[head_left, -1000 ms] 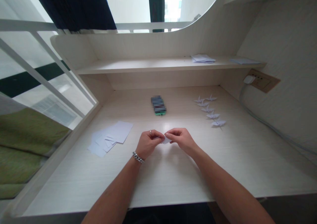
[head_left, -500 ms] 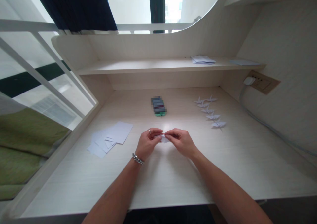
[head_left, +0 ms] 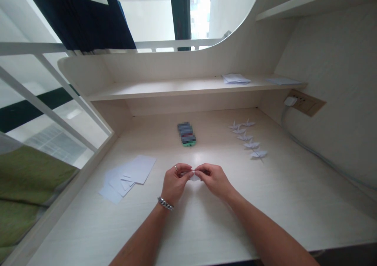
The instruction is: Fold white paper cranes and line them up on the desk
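A small folded piece of white paper (head_left: 194,176) is pinched between my two hands, low over the desk. My left hand (head_left: 176,181), with a ring and a chain bracelet, grips its left side between thumb and fingers. On the right side, my right hand (head_left: 214,178) pinches it the same way. The fingers cover most of the paper, so its exact shape is hidden. Several folded paper cranes (head_left: 251,145) stand in a row to the right. To the left lie loose white paper sheets (head_left: 143,168), overlapping one another.
Beyond my hands lies a blurred-out, phone-like object (head_left: 186,134) with a green edge. A shelf (head_left: 165,91) at the back of the desk (head_left: 118,230) carries a folded paper stack (head_left: 235,79). A cable (head_left: 309,150) runs from the wall socket (head_left: 308,102) along the right.
The whole view has shifted, so the desk and objects sit slightly lower and further left in the picture. Both hands keep their pinch on the paper.
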{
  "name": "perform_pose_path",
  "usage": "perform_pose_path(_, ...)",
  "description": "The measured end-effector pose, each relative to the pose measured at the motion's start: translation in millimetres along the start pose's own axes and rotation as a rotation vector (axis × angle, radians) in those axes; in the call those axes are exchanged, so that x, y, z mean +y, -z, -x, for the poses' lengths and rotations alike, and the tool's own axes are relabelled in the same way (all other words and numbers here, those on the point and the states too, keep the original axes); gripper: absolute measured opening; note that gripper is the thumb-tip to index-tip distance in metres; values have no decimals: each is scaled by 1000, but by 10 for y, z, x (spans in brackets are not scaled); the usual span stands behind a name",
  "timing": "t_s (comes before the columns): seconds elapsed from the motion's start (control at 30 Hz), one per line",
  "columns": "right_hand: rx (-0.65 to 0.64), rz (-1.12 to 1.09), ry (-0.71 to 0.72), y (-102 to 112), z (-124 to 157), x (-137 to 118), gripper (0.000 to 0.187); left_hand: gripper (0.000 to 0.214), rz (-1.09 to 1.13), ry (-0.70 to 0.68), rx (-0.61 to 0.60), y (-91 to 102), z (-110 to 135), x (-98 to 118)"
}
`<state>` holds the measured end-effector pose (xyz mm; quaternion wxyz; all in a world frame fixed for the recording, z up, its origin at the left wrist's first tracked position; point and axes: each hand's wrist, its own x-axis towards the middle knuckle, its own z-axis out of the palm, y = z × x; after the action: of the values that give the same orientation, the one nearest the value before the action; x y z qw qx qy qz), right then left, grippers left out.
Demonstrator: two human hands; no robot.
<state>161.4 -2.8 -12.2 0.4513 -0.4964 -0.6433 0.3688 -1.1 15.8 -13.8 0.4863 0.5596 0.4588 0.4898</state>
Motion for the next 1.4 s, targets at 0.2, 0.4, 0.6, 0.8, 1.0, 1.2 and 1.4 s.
perform_pose_path(0.2,0,-42,-37,-8,4,-17,13,18,29,26,25,-1,4,11)
perform_pose_path(0.4,-51,-165,-100,-17,-19,14,16,19,84,29,21,11,11,18)
perform_pose_path(0.6,-40,-70,-57,-15,5,-3,13,19,38,20,13,18,18,19)
perform_pose_path(0.8,-29,-22,-46,3,4,-13,13,18,-11,24,20,25,-6,-10)
perform_pose_path(1.0,-62,-14,-46,0,-3,-5,13,18,-2,17,18,17,-4,-10)
perform_pose_path(1.2,-67,21,-45,18,-9,18,15,20,57,47,9,13,8,15)
perform_pose_path(1.4,-58,8,-30,31,1,-15,15,22,55,29,-3,13,1,27)
